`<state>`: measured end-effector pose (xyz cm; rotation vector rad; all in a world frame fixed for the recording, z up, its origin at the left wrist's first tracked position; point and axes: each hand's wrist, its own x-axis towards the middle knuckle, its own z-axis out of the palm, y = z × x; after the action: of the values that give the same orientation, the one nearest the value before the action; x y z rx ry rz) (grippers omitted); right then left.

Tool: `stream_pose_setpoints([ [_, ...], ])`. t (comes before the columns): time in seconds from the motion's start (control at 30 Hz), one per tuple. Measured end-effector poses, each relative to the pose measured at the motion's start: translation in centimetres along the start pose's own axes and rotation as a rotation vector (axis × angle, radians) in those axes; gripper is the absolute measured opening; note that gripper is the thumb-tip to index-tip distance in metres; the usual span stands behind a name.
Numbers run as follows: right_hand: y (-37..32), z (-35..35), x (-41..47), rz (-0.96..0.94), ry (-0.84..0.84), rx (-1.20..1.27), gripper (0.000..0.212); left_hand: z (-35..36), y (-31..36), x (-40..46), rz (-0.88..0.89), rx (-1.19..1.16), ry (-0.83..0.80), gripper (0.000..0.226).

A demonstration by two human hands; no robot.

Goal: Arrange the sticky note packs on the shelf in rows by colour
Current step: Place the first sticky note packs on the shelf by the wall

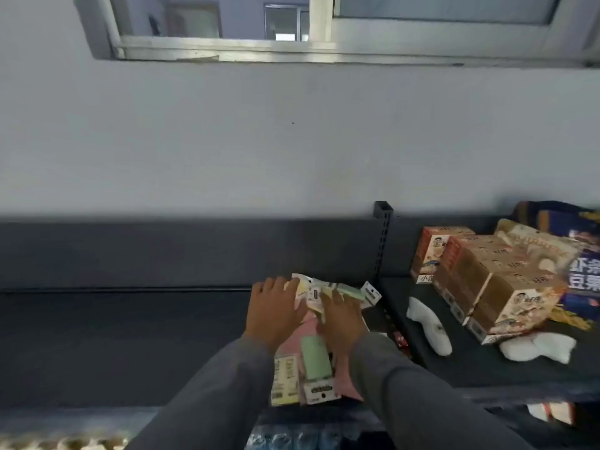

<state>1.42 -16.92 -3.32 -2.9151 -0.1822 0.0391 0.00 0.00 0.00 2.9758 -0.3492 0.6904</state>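
A heap of sticky note packs lies on the dark shelf (pixel 113 345) near its right end. A green pack (pixel 315 357) and a pale yellow pack (pixel 285 381) lie nearest me over pink packs (pixel 349 383). More yellow and green packs (pixel 349 292) are bunched at the far side. My left hand (pixel 274 311) rests flat on the heap's left, fingers reaching the far packs. My right hand (pixel 341 316) lies on the heap's right, fingers spread over a yellow pack. Whether either hand grips a pack is hidden.
A perforated upright post (pixel 382 238) divides the shelf. Right of it stand brown snack boxes (pixel 487 280), a blue printed bag (pixel 581 274) and white wrapped items (pixel 428 323). A grey wall rises behind, with a window (pixel 292 24) above.
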Motion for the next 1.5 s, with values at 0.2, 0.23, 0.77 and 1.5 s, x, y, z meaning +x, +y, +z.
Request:
stream_pose_setpoints([
  [0.2, 1.0, 1.1, 0.3, -0.067, 0.115, -0.171, 0.048, 3.6, -0.3, -1.6, 0.035, 0.058, -0.199, 0.045],
  [0.23, 1.3, 0.9, 0.4, -0.102, 0.130, -0.218, 0.048, 3.8, 0.0, -1.6, 0.048, 0.060, -0.183, 0.045],
  [0.77, -6.9, -3.1, 0.6, -0.541, 0.570, 0.260, 0.030, -2.3, 0.5, -0.4, -0.798, -1.593, 0.118, 0.032],
  [1.5, -53.9, 10.4, -2.4, -0.465, 0.215, 0.045, 0.054, -13.5, -47.0, -24.1, -0.513, 0.368, 0.006, 0.082],
])
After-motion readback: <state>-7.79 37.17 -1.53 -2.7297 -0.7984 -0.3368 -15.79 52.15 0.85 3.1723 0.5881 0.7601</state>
